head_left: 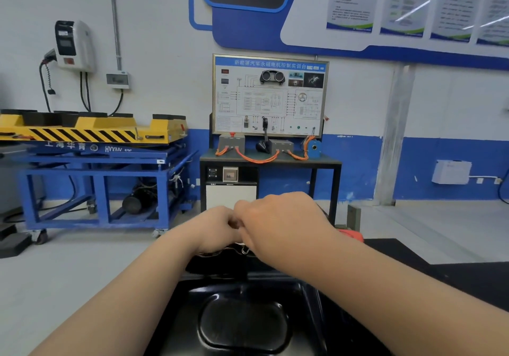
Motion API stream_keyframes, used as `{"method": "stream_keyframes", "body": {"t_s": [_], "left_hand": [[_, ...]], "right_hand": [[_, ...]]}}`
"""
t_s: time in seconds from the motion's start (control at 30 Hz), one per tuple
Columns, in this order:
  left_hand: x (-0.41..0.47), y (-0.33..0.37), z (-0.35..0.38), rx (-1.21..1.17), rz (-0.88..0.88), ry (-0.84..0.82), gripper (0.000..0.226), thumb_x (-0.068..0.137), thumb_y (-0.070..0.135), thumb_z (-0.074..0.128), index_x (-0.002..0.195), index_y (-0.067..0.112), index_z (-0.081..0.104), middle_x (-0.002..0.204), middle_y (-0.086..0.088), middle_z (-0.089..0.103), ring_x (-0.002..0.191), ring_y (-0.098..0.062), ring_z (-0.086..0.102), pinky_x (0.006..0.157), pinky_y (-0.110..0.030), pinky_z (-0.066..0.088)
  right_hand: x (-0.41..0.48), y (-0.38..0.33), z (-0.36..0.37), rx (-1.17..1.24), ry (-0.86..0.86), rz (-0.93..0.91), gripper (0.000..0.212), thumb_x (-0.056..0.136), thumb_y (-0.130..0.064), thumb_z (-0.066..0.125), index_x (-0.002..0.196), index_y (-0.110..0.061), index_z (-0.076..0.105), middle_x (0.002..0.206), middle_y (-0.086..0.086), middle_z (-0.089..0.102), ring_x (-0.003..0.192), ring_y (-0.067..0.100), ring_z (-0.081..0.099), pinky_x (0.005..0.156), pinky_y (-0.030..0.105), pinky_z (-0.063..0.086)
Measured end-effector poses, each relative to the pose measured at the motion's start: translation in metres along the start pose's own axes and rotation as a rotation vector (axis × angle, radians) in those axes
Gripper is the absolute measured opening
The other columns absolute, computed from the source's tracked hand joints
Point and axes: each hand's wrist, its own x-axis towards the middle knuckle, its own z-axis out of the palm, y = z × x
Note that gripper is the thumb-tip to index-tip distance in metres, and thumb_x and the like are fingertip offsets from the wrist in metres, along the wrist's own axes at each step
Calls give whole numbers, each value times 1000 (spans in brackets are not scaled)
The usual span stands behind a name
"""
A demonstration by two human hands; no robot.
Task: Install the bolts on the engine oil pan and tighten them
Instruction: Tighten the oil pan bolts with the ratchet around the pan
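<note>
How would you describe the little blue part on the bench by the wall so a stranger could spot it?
Find the framed diagram board standing against the middle of the wall. Under it a dark bench carries grey boxes linked by orange cables. The blue part sits at the bench's right end, the only blue, round piece there.

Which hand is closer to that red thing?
Right. The right hand is just left of the red thing; the left hand sits farther left, beyond the right one.
</note>
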Motion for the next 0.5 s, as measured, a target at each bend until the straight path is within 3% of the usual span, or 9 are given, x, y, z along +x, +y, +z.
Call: {"method": "stream_keyframes", "body": {"t_s": [0.07, 0.13, 0.2, 0.27, 0.37, 0.43, 0.5], "left_hand": [[-19, 7, -2, -62, 78, 65, 24, 77, 18, 62, 57, 30, 58, 55, 19, 57, 50, 5, 48, 47, -8, 34], [-36, 9, 8, -63, 124, 115, 6, 69, 36, 68, 69, 34, 62, 70, 25, 63, 64, 8, 56, 55, -6, 39], [-48, 9, 21, -56, 145, 237, 17, 64, 44, 68, 73, 32, 61, 77, 30, 61, 69, 9, 56, 59, -7, 40], [-55, 14, 25, -64, 189, 356, 15, 69, 31, 69, 65, 38, 57, 71, 36, 58, 64, 13, 52, 58, -5, 38], [-62, 21, 26, 9, 230, 427, 42, 71, 18, 63, 57, 56, 52, 65, 41, 53, 61, 19, 49, 54, -5, 37], [-60, 20, 27, 89, 192, 435, 36, 72, 19, 62, 52, 46, 49, 55, 24, 54, 56, 9, 49, 43, -13, 29], [-57, 17, 29, 218, 127, 434, 38, 78, 15, 58, 54, 37, 37, 54, 16, 42, 54, -3, 44, 46, -16, 24]], "right_hand": [[-3, -2, 1, 14, -10, 58, 22, 96, -26, 47, 89, -21, 27, 62, -5, 28, 50, 16, 28, 44, 27, 18], [-5, -3, 1, 15, -13, 116, 25, 94, -27, 50, 87, -19, 27, 61, -4, 29, 48, 16, 28, 44, 28, 16], [-7, -8, 2, 18, -1, 168, 25, 93, -25, 51, 87, -18, 28, 60, -3, 30, 46, 16, 27, 43, 28, 16], [-8, -16, 2, 50, -10, 199, 23, 92, -22, 51, 87, -17, 29, 60, -3, 30, 46, 16, 27, 42, 28, 17], [-10, -26, -4, 121, -39, 240, 19, 91, -18, 50, 87, -16, 31, 62, -1, 29, 47, 16, 26, 43, 28, 17], [-10, -29, -7, 173, -63, 289, 18, 91, -18, 49, 88, -15, 32, 64, -1, 30, 50, 16, 28, 44, 28, 18], [-11, -33, -9, 278, -96, 350, 14, 92, -20, 49, 91, -17, 35, 67, -1, 33, 58, 17, 38, 45, 28, 24]]}}
